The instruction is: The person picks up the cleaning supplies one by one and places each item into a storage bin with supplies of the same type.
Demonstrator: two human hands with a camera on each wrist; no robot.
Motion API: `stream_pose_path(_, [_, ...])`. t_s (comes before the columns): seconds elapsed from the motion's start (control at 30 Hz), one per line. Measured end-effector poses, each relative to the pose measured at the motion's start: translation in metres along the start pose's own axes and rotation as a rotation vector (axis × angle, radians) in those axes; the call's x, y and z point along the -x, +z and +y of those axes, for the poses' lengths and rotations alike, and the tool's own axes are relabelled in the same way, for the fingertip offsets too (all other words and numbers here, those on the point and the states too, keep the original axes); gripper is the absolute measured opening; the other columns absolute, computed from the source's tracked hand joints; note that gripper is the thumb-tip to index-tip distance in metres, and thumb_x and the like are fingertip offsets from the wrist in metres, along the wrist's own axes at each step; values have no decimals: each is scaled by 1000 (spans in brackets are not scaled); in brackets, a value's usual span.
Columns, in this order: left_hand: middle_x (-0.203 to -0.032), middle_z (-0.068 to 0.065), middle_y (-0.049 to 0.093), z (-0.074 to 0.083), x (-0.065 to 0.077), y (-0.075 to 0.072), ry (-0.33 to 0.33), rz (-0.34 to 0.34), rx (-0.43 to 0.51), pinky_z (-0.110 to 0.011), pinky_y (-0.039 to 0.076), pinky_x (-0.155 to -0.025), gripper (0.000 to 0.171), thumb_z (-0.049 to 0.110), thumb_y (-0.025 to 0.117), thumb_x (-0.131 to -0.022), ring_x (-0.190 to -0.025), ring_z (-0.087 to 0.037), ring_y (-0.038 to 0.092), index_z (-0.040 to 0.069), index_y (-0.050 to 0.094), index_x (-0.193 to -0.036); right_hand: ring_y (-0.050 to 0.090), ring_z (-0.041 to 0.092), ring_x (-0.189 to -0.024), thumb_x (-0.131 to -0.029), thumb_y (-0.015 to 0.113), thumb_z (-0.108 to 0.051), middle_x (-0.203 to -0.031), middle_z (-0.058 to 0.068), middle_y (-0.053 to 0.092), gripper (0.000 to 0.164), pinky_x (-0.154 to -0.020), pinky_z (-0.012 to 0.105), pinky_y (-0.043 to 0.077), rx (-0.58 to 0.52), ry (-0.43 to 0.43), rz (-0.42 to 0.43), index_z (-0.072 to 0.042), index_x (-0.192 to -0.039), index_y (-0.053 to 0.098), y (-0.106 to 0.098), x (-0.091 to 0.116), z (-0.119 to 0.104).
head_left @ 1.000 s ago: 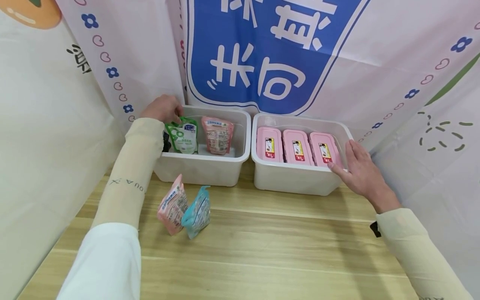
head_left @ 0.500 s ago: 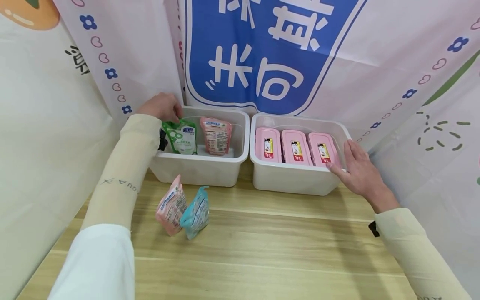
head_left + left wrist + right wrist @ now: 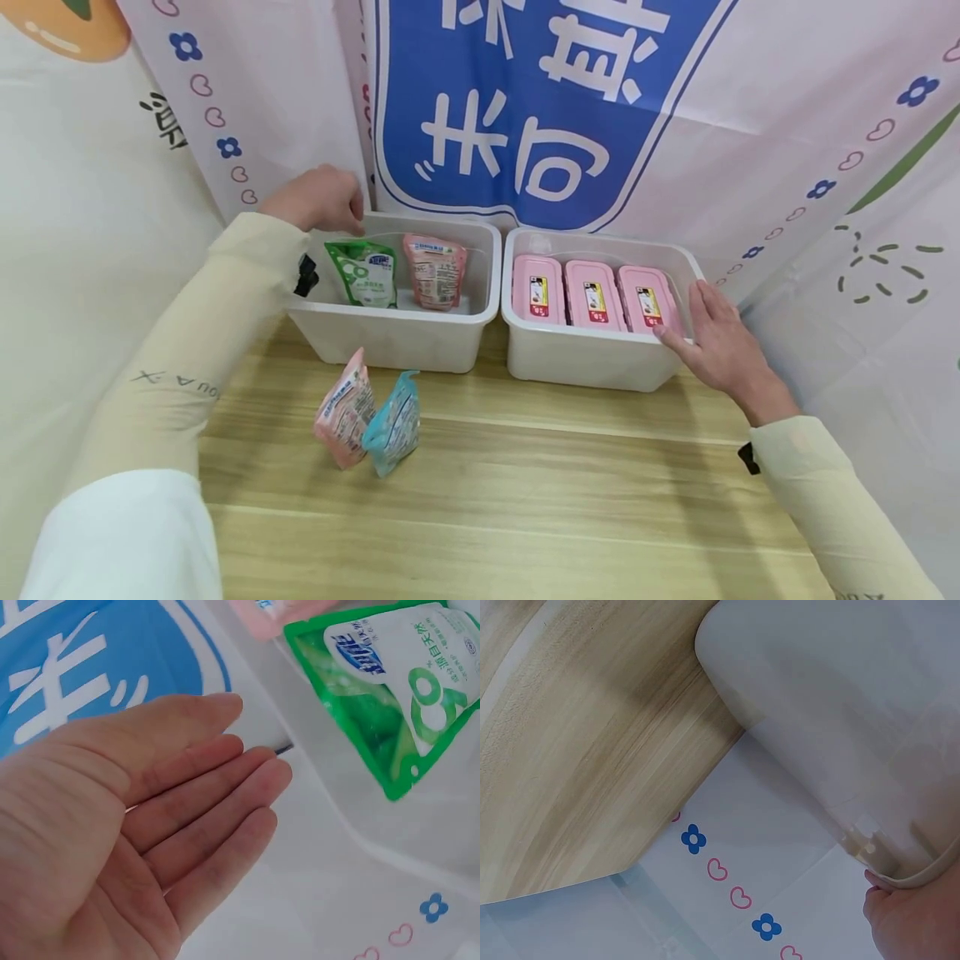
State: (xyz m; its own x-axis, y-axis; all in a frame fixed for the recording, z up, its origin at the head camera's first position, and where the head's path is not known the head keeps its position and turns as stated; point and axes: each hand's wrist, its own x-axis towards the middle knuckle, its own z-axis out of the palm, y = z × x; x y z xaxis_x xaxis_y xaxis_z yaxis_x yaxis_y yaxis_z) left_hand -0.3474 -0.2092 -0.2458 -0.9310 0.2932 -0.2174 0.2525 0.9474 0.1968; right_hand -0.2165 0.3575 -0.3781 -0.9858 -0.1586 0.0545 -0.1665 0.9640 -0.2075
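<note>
My left hand [image 3: 318,198] hovers above the back left corner of the left white bin [image 3: 390,337], holding nothing. In the left wrist view its fingers [image 3: 225,799] are loosely extended. Just beside it, a green-and-white refill pouch [image 3: 367,275] leans upright inside that bin. A pink refill pouch [image 3: 437,271] stands to its right. My right hand [image 3: 723,346] rests on the front right corner of the right white bin [image 3: 592,358], thumb over the front rim and straight fingers along the side. Three pink lidded boxes [image 3: 596,296] stand side by side in it.
In front of the left bin, another pink pouch [image 3: 347,412] and a blue pouch [image 3: 393,427] stand close together on the wooden table [image 3: 540,500]. A printed cloth [image 3: 697,167] hangs right behind both bins.
My left hand has let go of the green-and-white pouch and lifted slightly up and left. The pouch stays in the left bin. My right hand keeps its place.
</note>
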Motion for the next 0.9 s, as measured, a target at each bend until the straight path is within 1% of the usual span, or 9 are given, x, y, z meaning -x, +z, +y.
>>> stream_pose_path(0.13, [-116, -23, 75, -3, 13, -8, 3, 1, -15, -51, 58, -91, 25, 19, 74, -97, -101, -35, 64, -1, 77, -113, 3, 51, -163, -105, 40, -68, -176, 28, -4, 103, -127, 75, 13, -9, -6, 10, 0, -168, -6, 1, 0, 0])
stream_pose_path(0.3, [-112, -20, 77, -10, 29, -13, 17, -29, -25, -43, 58, -83, 26, 22, 74, -97, -97, -31, 65, 1, 79, -111, 3, 51, -163, -105, 41, -66, -176, 29, -3, 102, -127, 75, 13, -17, -16, 10, 1, -168, -5, 1, 1, -1])
stream_pose_path(0.47, [-108, -18, 78, -11, 45, -16, 25, -67, -4, -44, 60, -83, 24, 23, 75, -97, -97, -30, 68, 2, 79, -108, 3, 52, -163, -106, 41, -65, -175, 31, -2, 102, -126, 75, 15, -19, -22, 10, 3, -167, -3, -1, 0, -1])
stream_pose_path(0.57, [-105, -16, 78, -10, 55, -17, 18, -74, 9, -39, 57, -78, 22, 23, 74, -98, -95, -29, 68, 3, 80, -105, 3, 52, -163, -106, 41, -64, -175, 32, -1, 101, -126, 76, 16, -24, -26, 13, 3, -167, -3, -2, -1, -1])
stream_pose_path(0.63, [-103, -14, 79, -8, 61, -16, 9, -68, 24, -36, 55, -74, 22, 24, 74, -98, -93, -28, 66, 4, 81, -104, 3, 52, -163, -106, 41, -65, -175, 32, -1, 102, -126, 75, 15, -23, -28, 12, 3, -167, -3, -1, -1, -1])
stream_pose_path(0.8, [-97, -11, 79, 2, 75, -10, -10, -36, 46, -33, 54, -66, 23, 25, 75, -97, -89, -26, 64, 4, 81, -103, 1, 51, -163, -106, 40, -67, -175, 29, -6, 103, -127, 74, 13, -23, -18, -8, 3, -167, -6, -1, -1, 0])
stream_pose_path(0.9, [-88, -9, 79, 7, 83, -3, 15, -20, 37, -32, 52, -63, 22, 24, 77, -95, -83, -24, 64, 3, 82, -99, 1, 51, -163, -106, 40, -67, -175, 29, -6, 104, -127, 74, 12, -23, -16, -13, 3, -166, -7, -1, -1, 0])
